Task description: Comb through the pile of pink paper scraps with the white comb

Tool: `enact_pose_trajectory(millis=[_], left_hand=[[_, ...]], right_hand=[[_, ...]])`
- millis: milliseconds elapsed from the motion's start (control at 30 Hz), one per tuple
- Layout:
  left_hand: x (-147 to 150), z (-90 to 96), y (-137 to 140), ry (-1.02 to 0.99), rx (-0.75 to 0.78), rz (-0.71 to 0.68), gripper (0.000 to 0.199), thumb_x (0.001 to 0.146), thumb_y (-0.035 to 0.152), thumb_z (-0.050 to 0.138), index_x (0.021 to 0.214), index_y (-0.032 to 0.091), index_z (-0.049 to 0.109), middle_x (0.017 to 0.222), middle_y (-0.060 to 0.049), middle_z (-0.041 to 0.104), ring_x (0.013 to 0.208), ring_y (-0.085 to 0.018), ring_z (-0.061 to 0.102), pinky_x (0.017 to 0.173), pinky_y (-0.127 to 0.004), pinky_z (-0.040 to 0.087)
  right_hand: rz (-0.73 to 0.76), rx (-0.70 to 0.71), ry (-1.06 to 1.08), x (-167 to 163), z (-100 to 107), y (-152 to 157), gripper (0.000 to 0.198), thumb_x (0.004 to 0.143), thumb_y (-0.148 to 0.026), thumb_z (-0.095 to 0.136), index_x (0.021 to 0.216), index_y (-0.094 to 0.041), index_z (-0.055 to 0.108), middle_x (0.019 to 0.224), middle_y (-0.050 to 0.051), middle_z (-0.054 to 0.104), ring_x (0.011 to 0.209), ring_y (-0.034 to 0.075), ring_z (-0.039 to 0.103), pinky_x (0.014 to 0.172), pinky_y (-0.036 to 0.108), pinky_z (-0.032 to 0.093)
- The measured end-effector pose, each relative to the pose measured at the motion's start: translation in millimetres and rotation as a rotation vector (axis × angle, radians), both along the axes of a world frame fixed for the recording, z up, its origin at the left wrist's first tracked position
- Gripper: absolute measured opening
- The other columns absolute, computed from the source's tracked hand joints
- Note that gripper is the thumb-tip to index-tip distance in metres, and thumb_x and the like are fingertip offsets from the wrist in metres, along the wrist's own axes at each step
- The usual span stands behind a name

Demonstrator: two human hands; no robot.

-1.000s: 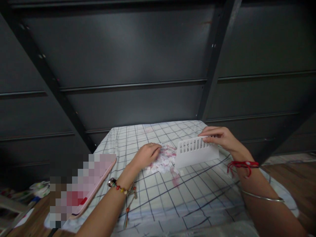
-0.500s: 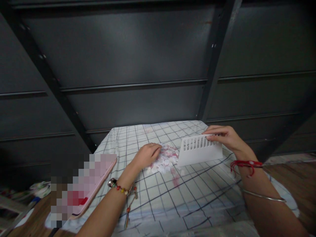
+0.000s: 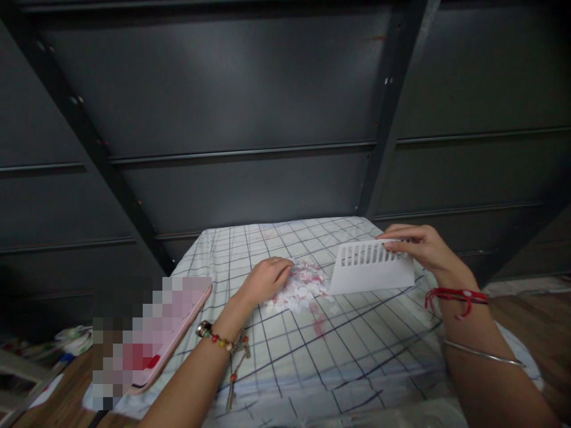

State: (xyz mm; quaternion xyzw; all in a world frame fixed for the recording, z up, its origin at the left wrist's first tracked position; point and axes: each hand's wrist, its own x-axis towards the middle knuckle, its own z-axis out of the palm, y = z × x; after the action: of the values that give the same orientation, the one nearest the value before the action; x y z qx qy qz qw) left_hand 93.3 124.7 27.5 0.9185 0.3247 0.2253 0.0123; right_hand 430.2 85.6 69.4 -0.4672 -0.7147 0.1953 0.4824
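Note:
My right hand (image 3: 422, 246) pinches the top edge of a white plastic scraper (image 3: 377, 276), a flat blade with a row of slots along its upper part. The scraper stands tilted on the checked cloth, its left corner at the right side of a heap of white and pinkish paper scraps (image 3: 306, 290). On the heap's left side rests my left hand (image 3: 270, 279), its fingers stretched over the edge of the scraps and holding nothing I can see. Its fingertips are partly hidden.
A white cloth with dark grid lines (image 3: 276, 356) covers the table and carries a reddish stain (image 3: 319, 324). At the left lies a pink case-like object (image 3: 187, 315), partly pixelated, with a dark cable. Dark metal panels (image 3: 250, 89) rise behind the table.
My right hand has shifted right with the scraper, away from the middle of the scraps, uncovering more of their right side. My left hand has stayed in place.

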Motion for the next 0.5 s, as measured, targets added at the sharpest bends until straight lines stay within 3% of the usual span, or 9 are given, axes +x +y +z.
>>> enact_pose_trajectory(millis=[267, 500], left_hand=[[1, 0.2, 1, 0.008, -0.007, -0.008, 0.022, 0.089, 0.019, 0.036, 0.097, 0.018, 0.057, 0.095, -0.005, 0.065, 0.09, -0.017, 0.06, 0.083, -0.031, 0.047], [1, 0.7, 1, -0.002, -0.015, -0.002, 0.022, 0.089, 0.019, 0.037, 0.097, 0.019, 0.057, 0.096, -0.005, 0.065, 0.09, -0.018, 0.06, 0.084, -0.033, 0.047]], right_hand=[[0.132, 0.008, -0.074, -26, 5, -3, 0.015, 0.064, -0.037, 0.068, 0.073, -0.025, 0.072, 0.07, 0.002, 0.063, 0.065, 0.014, 0.056, 0.056, 0.027, 0.043], [0.065, 0.028, -0.028, -18, 5, -4, 0.016, 0.063, -0.037, 0.07, 0.073, -0.025, 0.072, 0.072, 0.003, 0.064, 0.067, 0.015, 0.057, 0.057, 0.028, 0.044]])
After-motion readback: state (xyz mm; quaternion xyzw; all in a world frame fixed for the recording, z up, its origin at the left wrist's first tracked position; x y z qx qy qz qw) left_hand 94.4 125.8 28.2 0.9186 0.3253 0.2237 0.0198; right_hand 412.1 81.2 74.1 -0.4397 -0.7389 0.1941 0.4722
